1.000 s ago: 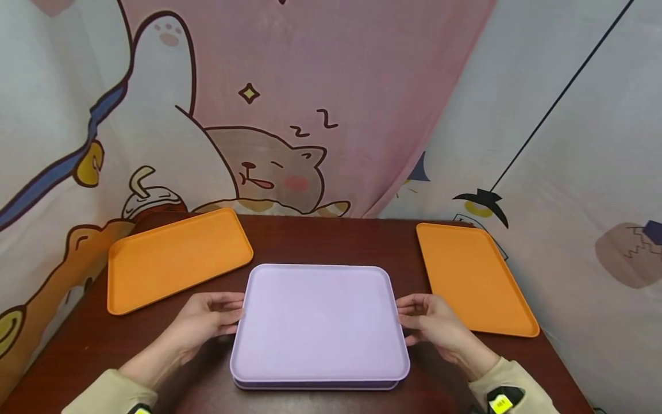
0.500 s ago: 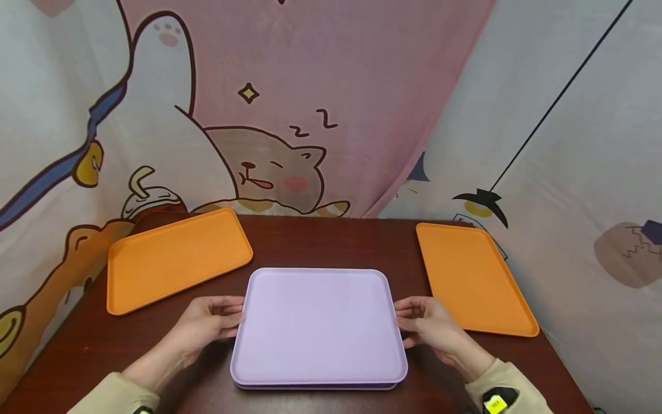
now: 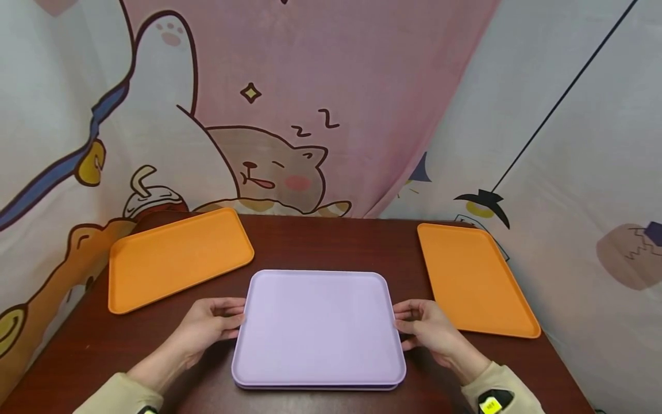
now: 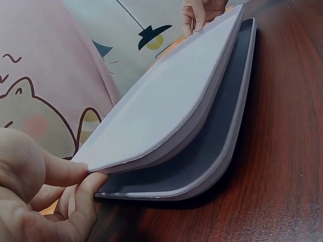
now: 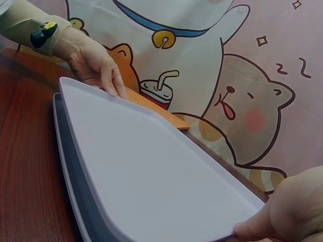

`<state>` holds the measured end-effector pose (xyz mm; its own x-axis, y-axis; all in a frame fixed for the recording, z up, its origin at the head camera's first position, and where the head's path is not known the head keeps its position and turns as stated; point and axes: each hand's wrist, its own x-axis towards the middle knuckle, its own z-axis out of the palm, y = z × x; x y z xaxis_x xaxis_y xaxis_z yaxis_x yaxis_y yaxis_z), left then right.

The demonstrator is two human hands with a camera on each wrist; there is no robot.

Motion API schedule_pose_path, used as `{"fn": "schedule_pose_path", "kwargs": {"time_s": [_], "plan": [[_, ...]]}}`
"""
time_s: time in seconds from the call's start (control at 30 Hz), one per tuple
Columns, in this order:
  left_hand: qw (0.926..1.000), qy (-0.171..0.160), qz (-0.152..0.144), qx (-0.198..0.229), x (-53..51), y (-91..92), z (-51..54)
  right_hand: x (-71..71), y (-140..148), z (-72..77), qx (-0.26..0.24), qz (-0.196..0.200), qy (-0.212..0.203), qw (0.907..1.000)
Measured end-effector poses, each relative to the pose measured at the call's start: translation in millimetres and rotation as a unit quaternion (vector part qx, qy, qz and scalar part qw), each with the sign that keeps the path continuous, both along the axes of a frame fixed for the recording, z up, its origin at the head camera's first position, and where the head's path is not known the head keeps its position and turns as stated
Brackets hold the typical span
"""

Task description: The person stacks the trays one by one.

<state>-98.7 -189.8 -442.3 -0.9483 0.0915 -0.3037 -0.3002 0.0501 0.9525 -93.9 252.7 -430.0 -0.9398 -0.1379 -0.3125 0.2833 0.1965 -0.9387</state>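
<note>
Both left hand (image 3: 207, 323) and right hand (image 3: 428, 329) pinch the upper tray (image 3: 318, 329); uneven release could drop it askew onto the lower tray (image 4: 220, 141).

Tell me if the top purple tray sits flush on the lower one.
No, the left wrist view shows a gap between the top tray and lower tray.

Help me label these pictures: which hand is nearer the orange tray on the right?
The right hand. It grips the right edge of the upper lavender tray, close beside the orange tray; the left hand grips the opposite edge, farther away.
</note>
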Motion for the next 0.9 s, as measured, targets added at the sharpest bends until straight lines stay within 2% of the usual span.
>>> {"fn": "schedule_pose_path", "kwargs": {"time_s": [0.9], "plan": [[1.0000, -0.001, -0.001, -0.008, -0.7, 1.3, -11.5, -0.5, -0.8, -11.9, 0.017, -0.015, -0.001, 0.9997]]}}
